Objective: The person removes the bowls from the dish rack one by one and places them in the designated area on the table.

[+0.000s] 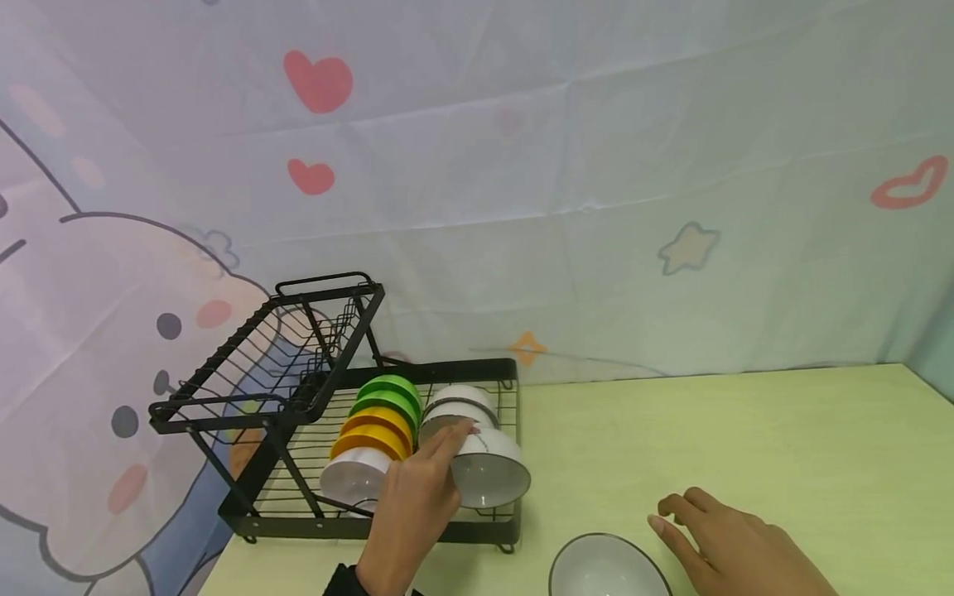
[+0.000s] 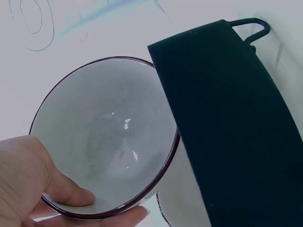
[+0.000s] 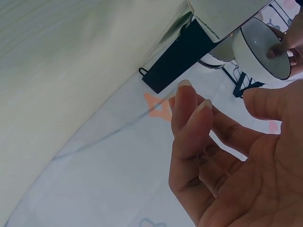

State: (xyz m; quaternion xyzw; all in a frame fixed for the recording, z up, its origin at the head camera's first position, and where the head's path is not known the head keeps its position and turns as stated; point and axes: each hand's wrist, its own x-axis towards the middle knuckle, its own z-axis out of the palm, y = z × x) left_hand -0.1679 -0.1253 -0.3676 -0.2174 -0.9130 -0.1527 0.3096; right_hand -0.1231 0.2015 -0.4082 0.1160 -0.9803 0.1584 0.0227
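Note:
My left hand (image 1: 419, 492) pinches the rim of a white bowl with a thin dark edge (image 1: 492, 476). In the left wrist view the thumb lies inside that bowl (image 2: 106, 127) and the fingers are behind its wall. The bowl is tilted on its side at the right end of a black dish rack (image 1: 286, 523), in front of other white bowls (image 1: 460, 399). My right hand (image 1: 738, 546) hangs over the table with loosely bent fingers and holds nothing. Just left of it, another white bowl (image 1: 607, 571) stands upright on the table, partly cut off by the frame.
Beside the held bowl, a row of green bowls (image 1: 389, 387), orange bowls (image 1: 376, 434) and a white bowl (image 1: 354, 476) leans in the rack. A raised upper tier (image 1: 272, 348) covers the rack's left side. Behind the pale green table (image 1: 715, 439) hangs a printed cloth (image 1: 522, 182).

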